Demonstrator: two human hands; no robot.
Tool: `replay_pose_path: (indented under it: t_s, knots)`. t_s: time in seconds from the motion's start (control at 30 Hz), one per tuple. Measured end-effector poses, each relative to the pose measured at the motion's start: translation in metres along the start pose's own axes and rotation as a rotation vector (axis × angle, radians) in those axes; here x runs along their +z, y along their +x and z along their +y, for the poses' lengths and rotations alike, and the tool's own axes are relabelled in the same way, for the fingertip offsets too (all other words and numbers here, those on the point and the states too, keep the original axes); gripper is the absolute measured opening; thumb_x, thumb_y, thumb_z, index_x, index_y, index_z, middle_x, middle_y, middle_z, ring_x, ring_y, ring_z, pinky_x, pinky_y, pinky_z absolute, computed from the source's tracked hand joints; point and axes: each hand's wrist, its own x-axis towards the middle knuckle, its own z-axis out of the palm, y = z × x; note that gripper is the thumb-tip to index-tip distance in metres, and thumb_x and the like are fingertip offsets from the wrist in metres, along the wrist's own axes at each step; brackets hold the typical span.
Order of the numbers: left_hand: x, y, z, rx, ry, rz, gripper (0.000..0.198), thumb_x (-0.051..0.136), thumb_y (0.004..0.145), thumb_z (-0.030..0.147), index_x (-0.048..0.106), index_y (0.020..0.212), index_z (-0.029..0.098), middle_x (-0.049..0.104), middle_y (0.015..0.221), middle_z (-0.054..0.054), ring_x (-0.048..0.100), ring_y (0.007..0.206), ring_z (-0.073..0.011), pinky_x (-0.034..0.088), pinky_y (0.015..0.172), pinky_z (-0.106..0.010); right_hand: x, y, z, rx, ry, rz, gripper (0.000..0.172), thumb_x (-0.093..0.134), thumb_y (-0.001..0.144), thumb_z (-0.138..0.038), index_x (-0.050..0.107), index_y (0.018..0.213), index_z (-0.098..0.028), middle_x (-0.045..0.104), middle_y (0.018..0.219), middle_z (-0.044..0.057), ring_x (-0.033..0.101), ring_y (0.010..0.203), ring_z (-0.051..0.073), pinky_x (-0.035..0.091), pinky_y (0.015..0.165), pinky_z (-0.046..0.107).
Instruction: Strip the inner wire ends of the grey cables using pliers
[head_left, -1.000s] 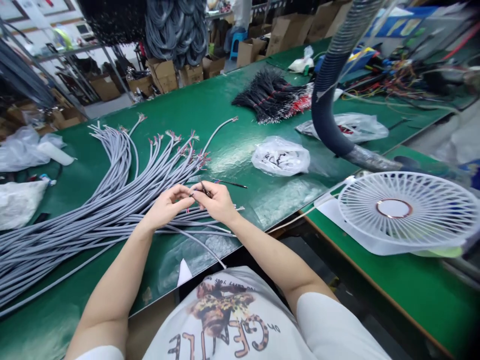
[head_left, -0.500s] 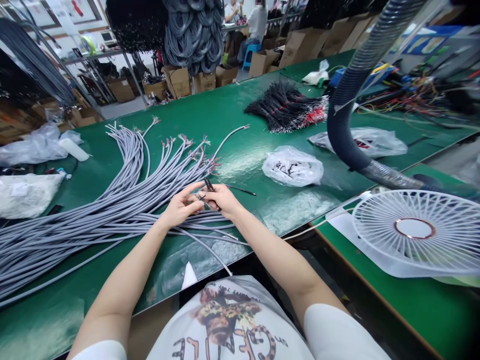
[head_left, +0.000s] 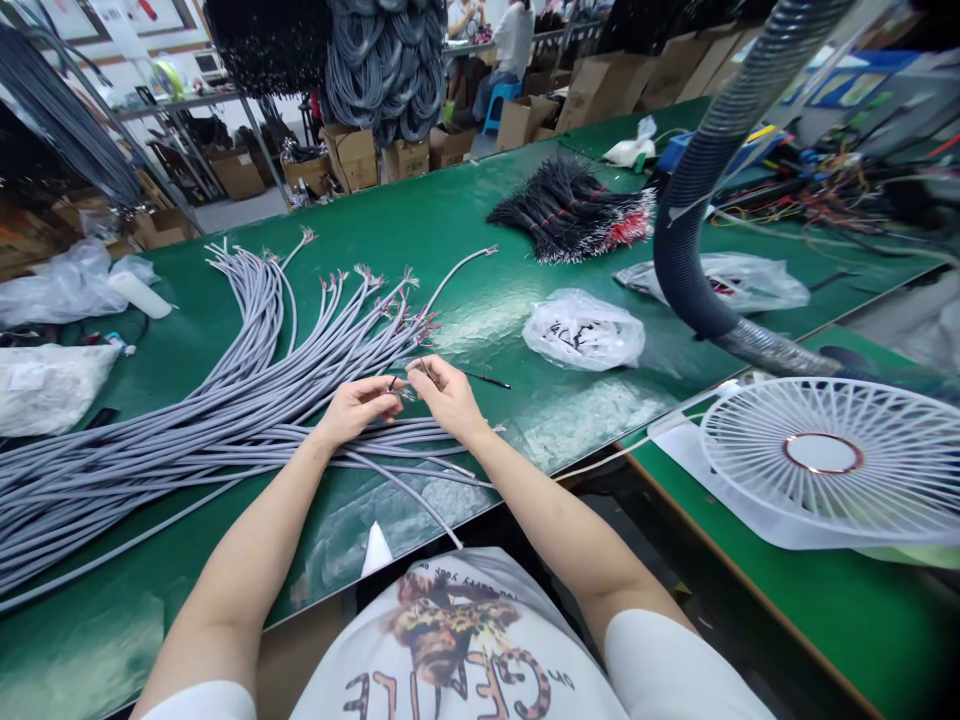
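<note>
Long grey cables point(head_left: 225, 420) with stripped, coloured wire ends lie across the green table point(head_left: 480, 210). Over their right part, my left hand point(head_left: 358, 408) pinches a cable end whose thin wires stick out between the fingertips. Just right of it, my right hand point(head_left: 448, 398) has its fingers closed around a small dark item, mostly hidden, that I cannot make out. The fingertips of both hands are close together. A thin black stick-like piece point(head_left: 489, 380) lies on the table beyond my right hand.
A clear bag of small parts point(head_left: 583, 331) lies ahead to the right, with a black wire bundle point(head_left: 570, 208) behind it. A ribbed hose point(head_left: 686, 230) hangs at the right above a white fan point(head_left: 832, 455). Plastic bags point(head_left: 56, 385) lie at the left.
My hands have drawn slightly apart at the fingertips. The dark tool that stood up between them has turned down and is now mostly hidden by my right hand.
</note>
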Motion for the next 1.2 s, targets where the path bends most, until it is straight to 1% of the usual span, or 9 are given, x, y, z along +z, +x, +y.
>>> replay_pose_path:
  t_s: [0.13,0.23,0.33,0.43,0.53,0.6,0.8,1.0,1.2]
  knots:
    - [0.001,0.001,-0.001,-0.026,-0.024,-0.027,0.041,0.075,0.068,0.037,0.070,0.099,0.011,0.067,0.068,-0.003,0.061,0.063,-0.0126,0.055,0.058,-0.025,-0.014,-0.013,-0.010,-0.110,-0.247,-0.084,0.029,0.043,0.091,-0.038,0.062,0.090,-0.016,0.056,0.070,0.000,0.051,0.066,0.011,0.040,0.066,0.024]
    - [0.000,0.001,-0.003,-0.021,-0.043,-0.046,0.040,0.075,0.069,0.036,0.070,0.100,0.011,0.066,0.068,-0.003,0.061,0.064,-0.0123,0.055,0.057,-0.024,-0.021,-0.020,-0.011,-0.157,-0.432,-0.107,0.026,0.046,0.090,-0.034,0.061,0.101,-0.016,0.062,0.078,0.002,0.055,0.069,0.013,0.042,0.069,0.025]
    - [-0.001,0.001,-0.004,-0.018,-0.060,-0.066,0.039,0.075,0.070,0.034,0.070,0.101,0.011,0.066,0.068,-0.003,0.061,0.064,-0.0120,0.055,0.057,-0.023,-0.022,-0.025,-0.007,-0.196,-0.573,-0.135,0.025,0.048,0.090,-0.031,0.057,0.107,-0.016,0.065,0.087,0.005,0.060,0.075,0.015,0.044,0.071,0.026]
    - [-0.001,0.001,-0.005,-0.035,-0.068,-0.083,0.038,0.076,0.070,0.033,0.070,0.100,0.010,0.067,0.069,-0.003,0.061,0.064,-0.0116,0.055,0.058,-0.023,-0.019,-0.027,-0.003,-0.276,-0.661,-0.181,0.023,0.046,0.092,-0.030,0.056,0.108,-0.016,0.067,0.101,0.010,0.063,0.091,0.018,0.047,0.078,0.028]
    - [-0.001,0.002,-0.004,-0.050,-0.071,-0.082,0.039,0.076,0.069,0.033,0.071,0.101,0.010,0.067,0.070,-0.004,0.061,0.064,-0.0120,0.055,0.059,-0.024,-0.017,-0.026,0.000,-0.346,-0.728,-0.194,0.025,0.043,0.094,-0.031,0.056,0.108,-0.015,0.067,0.105,0.012,0.064,0.096,0.020,0.048,0.080,0.028]
    - [-0.001,0.002,-0.004,-0.055,-0.063,-0.086,0.039,0.076,0.069,0.033,0.072,0.100,0.010,0.067,0.070,-0.004,0.061,0.064,-0.0124,0.055,0.059,-0.024,-0.016,-0.026,0.001,-0.370,-0.756,-0.194,0.025,0.042,0.095,-0.032,0.056,0.108,-0.016,0.067,0.104,0.012,0.064,0.096,0.020,0.048,0.080,0.028]
    - [-0.002,0.002,-0.008,-0.065,-0.022,-0.102,0.039,0.074,0.070,0.033,0.073,0.103,0.012,0.068,0.072,-0.004,0.061,0.063,-0.0124,0.057,0.061,-0.027,-0.016,-0.023,0.002,-0.382,-0.810,-0.214,0.024,0.041,0.096,-0.032,0.056,0.105,-0.016,0.068,0.100,0.010,0.065,0.092,0.018,0.046,0.078,0.026]
    - [-0.002,0.002,-0.007,-0.081,-0.013,-0.147,0.035,0.074,0.070,0.032,0.074,0.100,0.013,0.070,0.073,-0.003,0.062,0.061,-0.0119,0.057,0.062,-0.027,-0.020,-0.017,0.000,-0.440,-0.894,-0.297,0.026,0.040,0.097,-0.035,0.057,0.099,-0.015,0.069,0.092,0.010,0.065,0.084,0.018,0.043,0.071,0.025]
    - [0.001,0.002,-0.003,-0.091,-0.008,-0.210,0.034,0.074,0.071,0.034,0.074,0.098,0.013,0.070,0.076,-0.005,0.064,0.066,-0.0149,0.057,0.065,-0.029,-0.025,-0.011,0.000,-0.478,-0.941,-0.370,0.022,0.043,0.095,-0.033,0.056,0.096,-0.016,0.070,0.088,0.007,0.064,0.079,0.016,0.040,0.066,0.024]
